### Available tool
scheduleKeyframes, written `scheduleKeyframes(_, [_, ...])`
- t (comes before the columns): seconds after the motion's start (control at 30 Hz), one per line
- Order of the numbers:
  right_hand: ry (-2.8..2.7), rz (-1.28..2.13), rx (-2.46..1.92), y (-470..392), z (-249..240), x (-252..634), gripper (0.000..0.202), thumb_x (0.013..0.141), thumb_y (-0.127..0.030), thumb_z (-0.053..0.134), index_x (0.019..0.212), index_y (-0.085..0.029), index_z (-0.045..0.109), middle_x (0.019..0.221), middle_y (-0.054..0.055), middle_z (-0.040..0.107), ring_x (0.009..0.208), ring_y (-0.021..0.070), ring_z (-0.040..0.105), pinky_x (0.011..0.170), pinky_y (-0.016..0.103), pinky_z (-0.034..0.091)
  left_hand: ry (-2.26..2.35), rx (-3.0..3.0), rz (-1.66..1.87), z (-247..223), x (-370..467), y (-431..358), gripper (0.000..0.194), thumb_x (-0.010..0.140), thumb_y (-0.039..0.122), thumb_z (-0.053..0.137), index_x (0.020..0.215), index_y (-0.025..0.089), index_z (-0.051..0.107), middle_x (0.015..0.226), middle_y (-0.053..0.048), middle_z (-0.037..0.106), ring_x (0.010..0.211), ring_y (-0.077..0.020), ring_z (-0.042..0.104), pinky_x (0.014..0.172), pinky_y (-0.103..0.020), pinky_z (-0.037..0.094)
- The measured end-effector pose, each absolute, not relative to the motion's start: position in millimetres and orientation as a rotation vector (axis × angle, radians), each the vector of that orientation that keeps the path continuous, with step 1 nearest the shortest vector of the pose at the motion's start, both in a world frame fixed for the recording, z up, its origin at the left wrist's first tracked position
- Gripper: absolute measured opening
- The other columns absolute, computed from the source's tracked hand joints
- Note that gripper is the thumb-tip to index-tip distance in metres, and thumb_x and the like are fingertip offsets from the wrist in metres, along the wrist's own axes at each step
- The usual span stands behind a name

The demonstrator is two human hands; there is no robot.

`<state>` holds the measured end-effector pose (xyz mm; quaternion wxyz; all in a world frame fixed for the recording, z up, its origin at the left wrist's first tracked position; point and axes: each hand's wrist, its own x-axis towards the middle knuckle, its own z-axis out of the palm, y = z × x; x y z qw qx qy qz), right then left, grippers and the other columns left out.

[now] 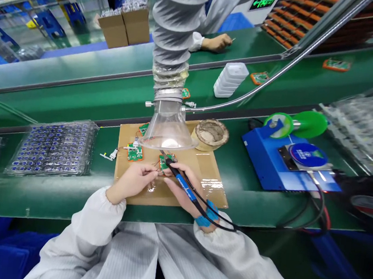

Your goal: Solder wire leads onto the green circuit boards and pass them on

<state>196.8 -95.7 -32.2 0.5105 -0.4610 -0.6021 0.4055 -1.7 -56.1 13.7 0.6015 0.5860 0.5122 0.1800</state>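
Holding a blue-and-black soldering iron [186, 188] in the fingers of the right hand [185, 200], tip end over a small circuit board [162, 162]. Can't tell if the tip touches. Board is green, orange along the edge, thin wires at its left side; hand and iron hide much of it. It sits mid-sheet on the brown sheet [209, 173], under the front of the clear hood [169, 129]. Left hand [134, 180]: fingers pinched together by the wires; can't tell if they grip one.

Edges: sheet's near edge stops just short of the desk [50, 196] edge. Hood rim is tight above the board, limits height. Bowl [202, 144] takes the sheet's far right corner, second board [135, 152] lies near on the left. Open room: right part of the sheet, then bare green desk up to the blue box [263, 165]. Left, a narrower gap before the plastic tray [87, 160].
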Motion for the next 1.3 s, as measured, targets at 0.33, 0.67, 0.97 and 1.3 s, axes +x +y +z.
scheduleKeyframes(0.33, [-1.167, 1.110, -1.122, -91.4, -28.8, 181.6, 0.028, 0.085, -0.026, 0.078, 0.109, -0.026, 0.064, 0.087, -0.002, 0.077, 0.077, 0.0158, 0.075, 0.076, 0.030, 0.062, 1.140, 1.430, 0.314, 22.8, 6.5, -58.1, 0.025, 0.091, 0.033, 0.056, 0.074, 0.016, 0.062, 0.066, 0.000, 0.062, 0.058, -0.0106, 0.057, 0.058, -0.022, 0.048])
scheduleKeyframes(0.67, [-1.146, 1.023, -1.171, -93.2, -25.7, 176.9, 0.026, 0.088, -0.027, 0.074, 0.112, -0.027, 0.062, 0.089, -0.002, 0.074, 0.080, 0.0154, 0.073, 0.079, 0.030, 0.059, 1.218, 1.468, 0.495, 15.4, 4.8, -53.3, 0.020, 0.085, 0.035, 0.066, 0.082, 0.017, 0.075, 0.074, -0.003, 0.073, 0.063, -0.0140, 0.063, 0.060, -0.024, 0.049])
scheduleKeyframes(0.97, [-1.214, 0.805, -1.280, -98.1, -39.0, 180.6, 0.026, 0.091, -0.028, 0.073, 0.116, -0.028, 0.064, 0.094, 0.000, 0.075, 0.087, 0.0177, 0.075, 0.084, 0.032, 0.060, 1.294, 1.872, 0.624, 10.0, 1.9, -29.7, 0.015, 0.084, 0.019, 0.066, 0.071, 0.018, 0.072, 0.075, -0.002, 0.073, 0.074, -0.0163, 0.063, 0.076, -0.030, 0.050])
scheduleKeyframes(1.3, [-1.503, 0.705, -1.291, -97.3, -41.4, 204.4, 0.031, 0.096, -0.030, 0.069, 0.126, -0.029, 0.064, 0.104, 0.003, 0.080, 0.095, 0.0212, 0.078, 0.087, 0.036, 0.064, 1.438, 2.074, 0.425, -5.4, 9.4, -14.0, 0.016, 0.084, 0.017, 0.066, 0.069, 0.019, 0.072, 0.079, -0.003, 0.074, 0.079, -0.0205, 0.062, 0.092, -0.042, 0.043])
